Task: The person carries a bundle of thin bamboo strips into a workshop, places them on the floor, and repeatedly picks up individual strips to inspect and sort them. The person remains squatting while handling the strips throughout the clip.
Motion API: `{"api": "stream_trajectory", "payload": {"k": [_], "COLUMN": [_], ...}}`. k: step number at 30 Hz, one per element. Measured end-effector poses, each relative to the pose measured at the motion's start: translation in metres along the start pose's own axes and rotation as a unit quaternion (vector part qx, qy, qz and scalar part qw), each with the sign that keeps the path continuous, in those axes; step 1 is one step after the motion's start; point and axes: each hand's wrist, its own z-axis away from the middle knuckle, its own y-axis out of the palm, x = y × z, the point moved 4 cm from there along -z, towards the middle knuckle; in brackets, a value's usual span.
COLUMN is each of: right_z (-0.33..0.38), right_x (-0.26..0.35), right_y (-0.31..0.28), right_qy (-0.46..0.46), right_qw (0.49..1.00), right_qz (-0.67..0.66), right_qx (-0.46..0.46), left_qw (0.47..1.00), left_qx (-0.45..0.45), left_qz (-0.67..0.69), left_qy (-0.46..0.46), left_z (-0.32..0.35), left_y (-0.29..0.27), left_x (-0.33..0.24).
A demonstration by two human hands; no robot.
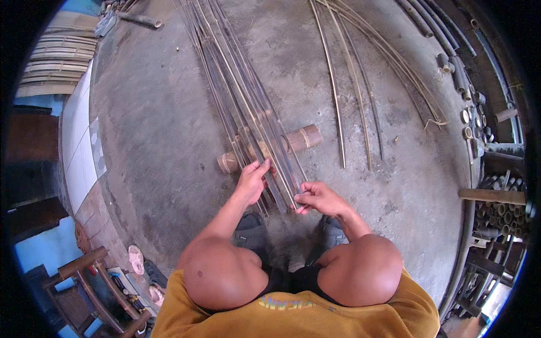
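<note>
Long, thin bamboo strips (225, 73) run away from me across the floor, their near part resting over a short, thick bamboo log (304, 139). My left hand (253, 181) is closed around some of the strips just in front of the log, thumb on top. Nearer to me, my right hand (315, 199) pinches the close ends of strips between thumb and fingers. How many strips each hand holds cannot be made out. Other strip ends lie between my hands, just beyond my feet.
Several separate strips (338, 101) lie on the concrete floor (152, 112) to the right. Stacked bamboo tubes (501, 217) line the right wall. At left are a pile of split bamboo (59, 56), a bamboo chair (96, 287) and sandals (136, 259).
</note>
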Motion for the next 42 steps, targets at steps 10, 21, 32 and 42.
{"api": "stream_trajectory", "payload": {"k": [10,21,32,42], "right_z": [-0.009,-0.007,-0.018,-0.032], "right_x": [0.004,-0.005,-0.003,-0.008], "right_y": [0.009,0.009,0.015,0.020], "right_qy": [0.001,0.021,0.015,-0.024], "right_qw": [1.000,0.999,0.998,0.979], "right_qz": [0.027,-0.047,0.045,0.196], "right_qx": [0.013,0.012,0.045,0.040], "left_qw": [1.000,1.000,1.000,0.998], "left_qx": [0.016,0.010,-0.010,-0.039], "left_qz": [0.006,-0.020,0.000,0.005], "left_qy": [-0.003,0.007,0.022,0.054], "left_z": [-0.001,0.007,0.011,0.016], "left_y": [0.004,0.010,0.006,0.001], "left_x": [-0.007,-0.011,-0.007,-0.005]}}
